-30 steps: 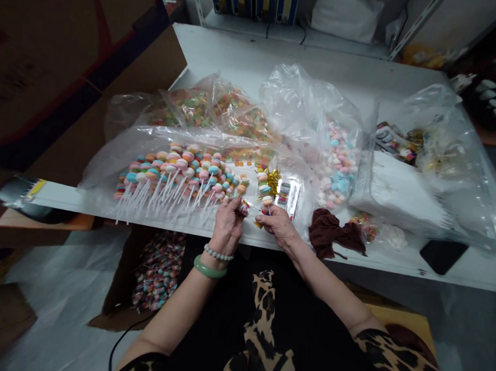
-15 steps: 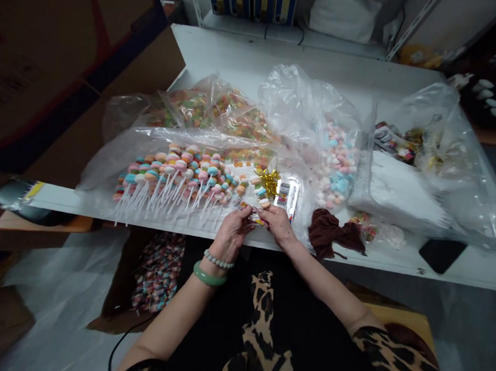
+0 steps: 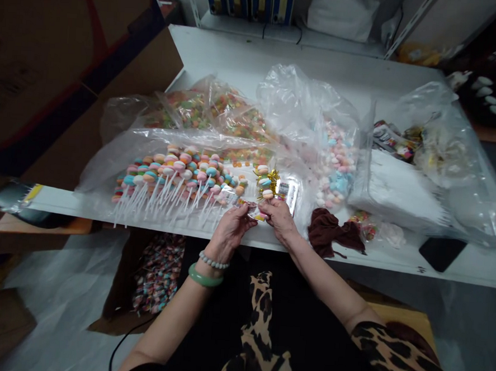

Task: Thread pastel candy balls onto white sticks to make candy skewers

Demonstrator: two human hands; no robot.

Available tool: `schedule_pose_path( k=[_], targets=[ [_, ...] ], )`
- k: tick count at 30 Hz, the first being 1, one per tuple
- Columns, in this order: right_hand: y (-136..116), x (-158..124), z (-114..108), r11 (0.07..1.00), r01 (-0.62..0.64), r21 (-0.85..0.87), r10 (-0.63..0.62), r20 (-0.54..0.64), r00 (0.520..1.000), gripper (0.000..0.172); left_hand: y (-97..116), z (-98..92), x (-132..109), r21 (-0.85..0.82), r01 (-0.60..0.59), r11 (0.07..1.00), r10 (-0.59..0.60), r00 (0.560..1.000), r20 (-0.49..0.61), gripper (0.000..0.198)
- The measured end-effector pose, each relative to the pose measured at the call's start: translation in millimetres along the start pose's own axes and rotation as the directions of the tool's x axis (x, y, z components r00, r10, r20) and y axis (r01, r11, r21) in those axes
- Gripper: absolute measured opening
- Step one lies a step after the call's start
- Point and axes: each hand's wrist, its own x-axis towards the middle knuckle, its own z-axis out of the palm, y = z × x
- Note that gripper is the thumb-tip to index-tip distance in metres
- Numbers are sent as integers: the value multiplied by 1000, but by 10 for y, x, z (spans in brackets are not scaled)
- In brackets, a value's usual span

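My left hand [image 3: 232, 225] is closed, its thumb and fingertips pinching a small, shiny printed wrapper [image 3: 255, 210]. Close beside it, my right hand [image 3: 280, 216] is closed too, with its fingertips at the wrapper's other side. A candy lollipop [image 3: 265, 182] of stacked pastel pieces rises from the right fingers, gold tinsel [image 3: 274, 180] behind it; the fingers hide its stick. To the left lies a pile of similar candy lollipops [image 3: 177, 167] with white sticks toward me. Just behind my right hand lies a silvery printed packet [image 3: 288, 193], partly covered.
Clear bags of gummy candy [image 3: 219, 108] and pastel candy [image 3: 337, 163] lie behind. On the right are a brown cloth [image 3: 335, 231], a stack of white sticks [image 3: 403, 189] in plastic and a black phone [image 3: 442, 254]. A large carton [image 3: 124, 77] stands left; below, a box holds wrapped candies [image 3: 158, 275].
The candy lollipop above my right fingers has become more upright and shows more fully. The wrapper between my hands is spread wider, and my left wrist has shifted slightly left.
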Motion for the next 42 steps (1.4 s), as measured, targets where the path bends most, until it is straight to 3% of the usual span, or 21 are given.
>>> schedule_pose_path(
  k=[4, 8, 12, 16, 20, 24, 29, 32, 36, 42],
  targets=[
    [-39, -14, 6, 997, 77, -22, -75, 90, 993, 32, -30, 7, 40, -67, -77, 995, 70, 993, -99, 16],
    [-48, -45, 54, 999, 1, -52, 9, 197, 980, 30, -91, 40, 72, -129, -145, 981, 139, 989, -53, 23],
    [-32, -36, 75, 997, -62, -40, 68, 188, 980, 28, -98, -3, 51, -44, -199, 979, 195, 977, -82, 33],
    [-39, 44, 83, 986, 92, -140, -72, 143, 987, 19, -43, -48, -4, 55, -162, 985, 163, 987, -14, 34],
    [-109, 111, 57, 901, 267, -341, -260, 67, 963, 18, 40, -26, -13, 2, -80, 997, 80, 996, -28, 17],
    [-177, -5, -102, 772, 339, -537, -398, 8, 917, 24, 145, -17, 24, -233, -1, 972, -26, 994, -110, 8],
    [-106, -402, -382, 779, 386, -494, -442, 5, 897, 25, 263, -73, 53, -392, 14, 920, -44, 997, -69, 6],
    [-54, -643, -443, 710, 448, -544, -544, -19, 839, 20, 271, -84, 66, -430, 1, 903, -28, 998, -57, 10],
    [-51, -773, -420, 595, 540, -595, -646, 45, 762, 19, 248, -35, 57, -409, -19, 912, 8, 1000, -27, 13],
    [-17, -738, -437, 425, 557, -714, -686, 149, 713, 22, 253, 39, -10, -424, -64, 903, 58, 998, -25, 11]
  ],
)
